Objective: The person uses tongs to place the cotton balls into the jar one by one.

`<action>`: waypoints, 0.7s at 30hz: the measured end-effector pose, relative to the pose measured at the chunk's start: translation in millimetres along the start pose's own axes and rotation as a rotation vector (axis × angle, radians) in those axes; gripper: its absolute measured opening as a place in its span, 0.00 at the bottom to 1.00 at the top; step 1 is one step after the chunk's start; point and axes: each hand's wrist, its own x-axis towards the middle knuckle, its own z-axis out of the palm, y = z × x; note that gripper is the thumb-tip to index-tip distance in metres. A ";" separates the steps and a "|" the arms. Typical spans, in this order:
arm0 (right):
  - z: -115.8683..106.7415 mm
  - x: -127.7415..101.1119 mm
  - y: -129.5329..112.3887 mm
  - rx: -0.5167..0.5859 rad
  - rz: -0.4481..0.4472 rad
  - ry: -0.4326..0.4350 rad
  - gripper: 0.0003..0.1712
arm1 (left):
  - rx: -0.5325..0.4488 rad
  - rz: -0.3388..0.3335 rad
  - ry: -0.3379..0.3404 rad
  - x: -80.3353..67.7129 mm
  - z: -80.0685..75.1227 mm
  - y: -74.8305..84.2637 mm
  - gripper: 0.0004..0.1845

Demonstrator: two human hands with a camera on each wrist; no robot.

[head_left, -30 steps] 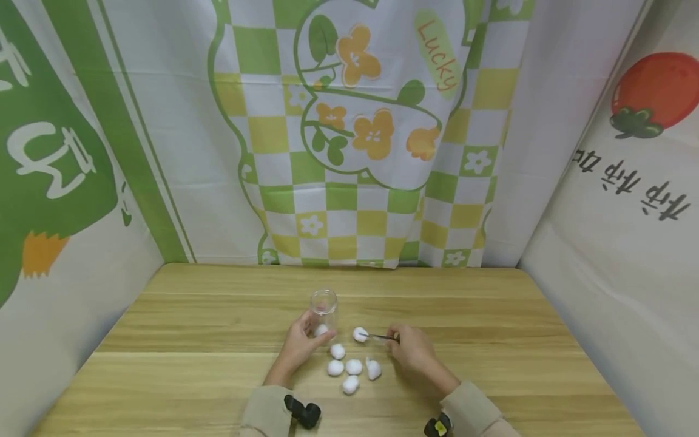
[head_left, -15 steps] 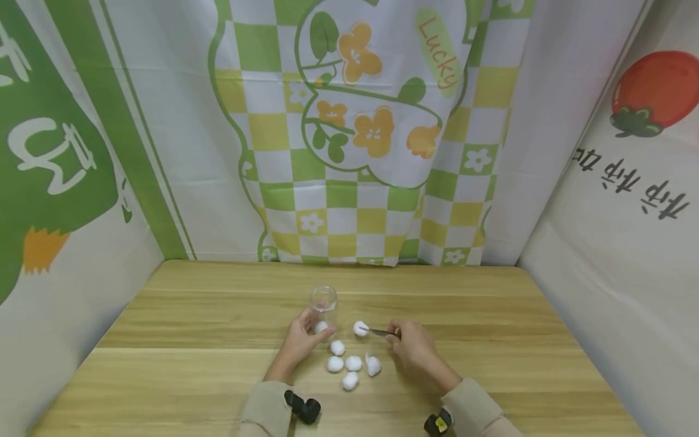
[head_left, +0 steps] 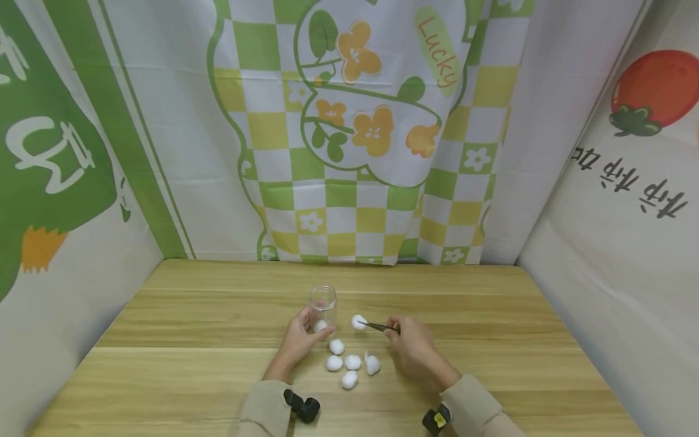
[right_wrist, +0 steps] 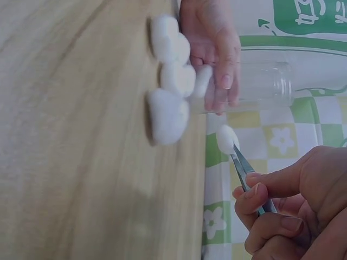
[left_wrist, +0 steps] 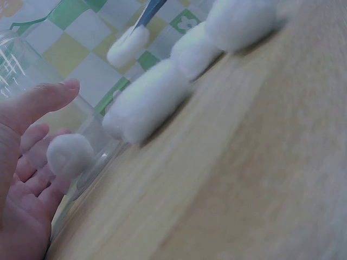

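Note:
My left hand [head_left: 301, 340] grips the lower part of a clear jar [head_left: 324, 303], which stands upright on the table with its mouth uncovered. One cotton ball [left_wrist: 70, 156] lies at the bottom inside it. In my right hand [head_left: 415, 345] is a pair of metal tweezers [right_wrist: 242, 168], pinched between thumb and fingers. Their tips hold another cotton ball [right_wrist: 227, 140] in the air, to the right of the jar and below its rim height. Several loose cotton balls [head_left: 352, 362] lie on the table between my hands; the rightmost one [head_left: 372, 365] has a wisp sticking up.
The wooden table [head_left: 218, 315] extends to both sides and behind the jar. A checkered cloth [head_left: 349, 200] hangs at its back edge, with printed cloth panels [head_left: 617, 273] at the sides. Both wrists carry small black cameras [head_left: 302, 406].
My right hand has lifted the tweezers and the cotton ball in them slightly upward. The left hand keeps its hold on the jar, and the loose cotton balls stay where they were.

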 end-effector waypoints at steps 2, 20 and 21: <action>-2.0 1.2 -1.7 -0.002 -0.002 0.010 0.03 | -0.001 0.000 0.000 0.3 -0.2 -0.2 0.33; -17.5 6.3 -11.4 0.024 -0.075 0.080 0.04 | -0.003 0.006 -0.013 0.0 -0.9 -1.3 0.37; -18.5 6.3 -12.4 0.027 -0.078 0.081 0.04 | -0.004 0.007 -0.014 0.0 -0.9 -0.9 0.37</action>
